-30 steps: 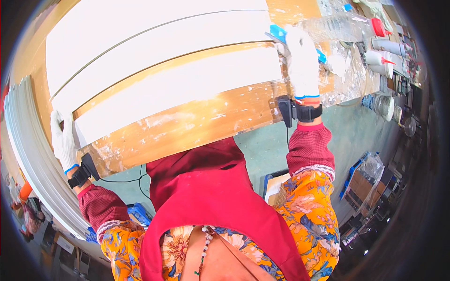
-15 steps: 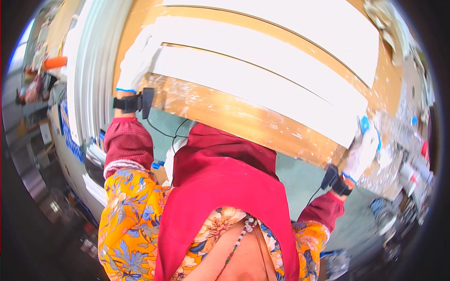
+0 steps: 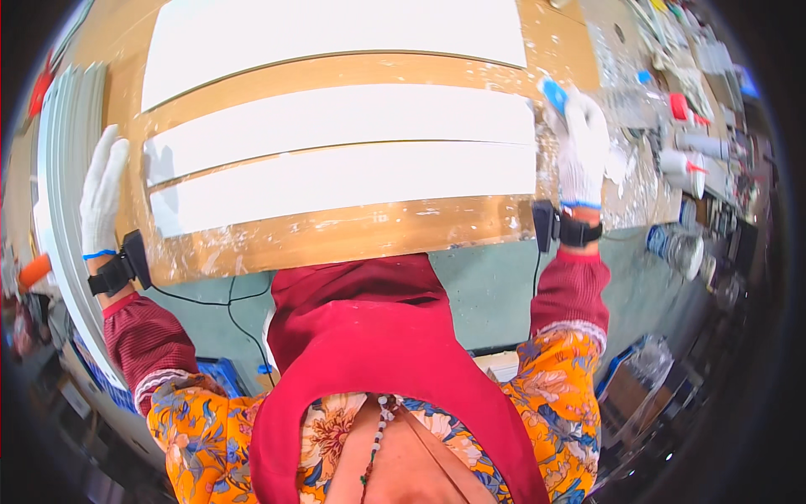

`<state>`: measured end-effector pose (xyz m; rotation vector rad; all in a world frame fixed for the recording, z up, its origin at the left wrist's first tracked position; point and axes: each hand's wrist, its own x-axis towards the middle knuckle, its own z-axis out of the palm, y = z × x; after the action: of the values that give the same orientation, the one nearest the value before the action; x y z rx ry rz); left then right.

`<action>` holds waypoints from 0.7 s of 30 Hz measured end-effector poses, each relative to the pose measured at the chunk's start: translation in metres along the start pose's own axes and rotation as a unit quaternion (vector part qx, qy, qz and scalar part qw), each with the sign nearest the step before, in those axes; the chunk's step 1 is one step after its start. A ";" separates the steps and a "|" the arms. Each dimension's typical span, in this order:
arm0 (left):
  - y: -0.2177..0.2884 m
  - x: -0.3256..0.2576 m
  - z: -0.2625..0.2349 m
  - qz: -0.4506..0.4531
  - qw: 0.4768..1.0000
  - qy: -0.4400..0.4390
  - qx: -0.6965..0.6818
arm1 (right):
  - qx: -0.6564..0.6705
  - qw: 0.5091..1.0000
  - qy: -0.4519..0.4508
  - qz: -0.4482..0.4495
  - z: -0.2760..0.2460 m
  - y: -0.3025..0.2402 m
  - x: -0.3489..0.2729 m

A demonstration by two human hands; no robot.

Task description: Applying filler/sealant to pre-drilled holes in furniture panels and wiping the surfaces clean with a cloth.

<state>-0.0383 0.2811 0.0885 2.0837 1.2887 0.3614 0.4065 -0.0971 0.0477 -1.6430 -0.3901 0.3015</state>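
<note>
Two long narrow white boards, a front one [image 3: 344, 185] and a rear one [image 3: 344, 122], lie side by side on a paint-spotted wooden worktop [image 3: 336, 231]. Beyond them is a wider white board [image 3: 336, 34]. My gloved left hand [image 3: 102, 181] is off their left ends, its fingers stretched out and nothing in it; a shadow falls on the boards nearby. At the right ends, my gloved right hand [image 3: 582, 139] is closed on a small blue object [image 3: 553, 95] that sticks out past the fingers. Its exact kind cannot be made out.
Long white panels [image 3: 63, 168] stand stacked along the left. At the right are white bottles with red tips [image 3: 682, 162], crumpled clear plastic [image 3: 634, 109] and a large clear plastic jug [image 3: 678, 250]. A black cable [image 3: 201, 301] hangs below my left wrist.
The view has turned, so the boards now run nearly level. My left hand has come away from the boards' left end. My right hand, still with the blue object, is farther up beside their right ends.
</note>
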 end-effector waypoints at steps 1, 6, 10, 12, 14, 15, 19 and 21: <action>0.004 0.016 0.004 0.033 0.999 0.002 -0.020 | -0.007 1.000 0.018 -0.004 -0.001 0.000 0.008; -0.018 0.084 0.026 0.011 0.998 -0.027 -0.047 | 0.094 0.995 -0.017 0.022 0.008 0.022 0.057; -0.037 0.107 0.041 -0.024 0.997 -0.032 -0.062 | 0.157 0.982 -0.075 0.068 0.017 0.037 0.070; -0.049 0.106 0.037 -0.013 0.998 -0.018 -0.058 | 0.167 0.980 -0.073 0.077 0.022 0.035 0.068; -0.039 0.097 0.041 -0.018 0.999 -0.018 -0.048 | 0.172 0.979 -0.065 0.087 0.014 0.036 0.064; -0.036 0.094 0.044 -0.014 0.998 -0.026 -0.051 | 0.163 0.980 -0.064 0.094 0.007 0.037 0.062; -0.036 0.078 0.040 0.013 0.999 -0.035 -0.033 | 0.142 0.985 -0.073 0.069 -0.005 0.045 0.055; -0.027 0.071 0.043 -0.007 0.999 -0.018 -0.034 | 0.117 0.990 -0.055 0.062 -0.010 0.045 0.052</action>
<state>0.0003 0.3345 0.0311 2.0155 1.2529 0.3554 0.4608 -0.0876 0.0054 -1.4260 -0.3221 0.5143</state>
